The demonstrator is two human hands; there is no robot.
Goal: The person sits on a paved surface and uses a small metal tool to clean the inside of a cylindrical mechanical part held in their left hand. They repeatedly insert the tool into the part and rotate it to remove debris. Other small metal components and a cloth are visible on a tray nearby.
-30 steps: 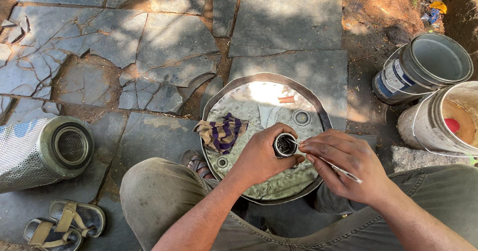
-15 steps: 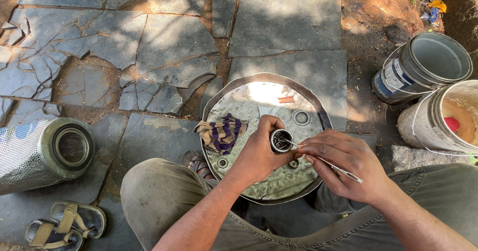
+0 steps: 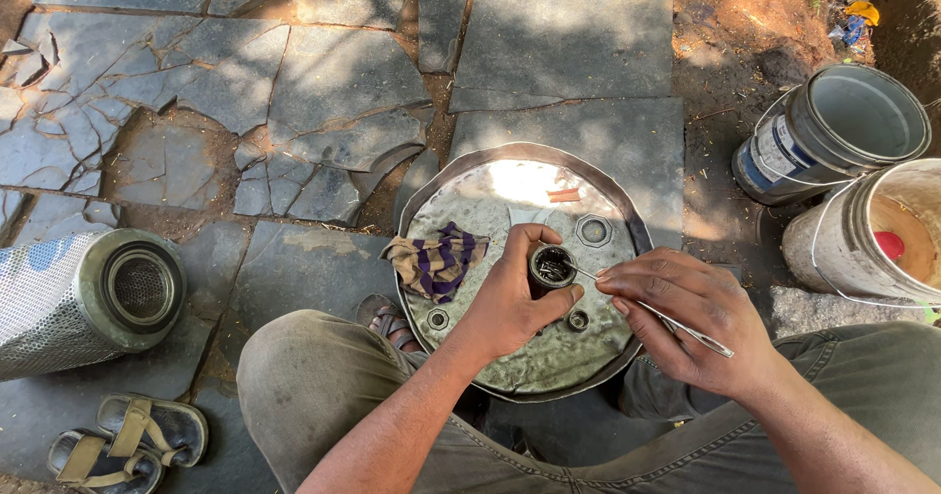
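Over the round metal tray (image 3: 461, 185), my left hand (image 3: 510, 293) is wrapped around a small metal cup (image 3: 552, 265). My right hand (image 3: 691, 313) pinches a thin metal tool (image 3: 676, 325), its tip inside the cup. A striped rag (image 3: 436, 259) lies left.

Harsh daylight, dappled shade, sharp pic.
Sun is glaring off the metal pan (image 3: 520, 182), blowing out its top w/ a white patch; leaf shadows are mottling the stone slabs (image 3: 323, 92). Dirt (image 3: 730, 14) at top right is glowing orange. Slight wide-angle bending at edges; no blur.
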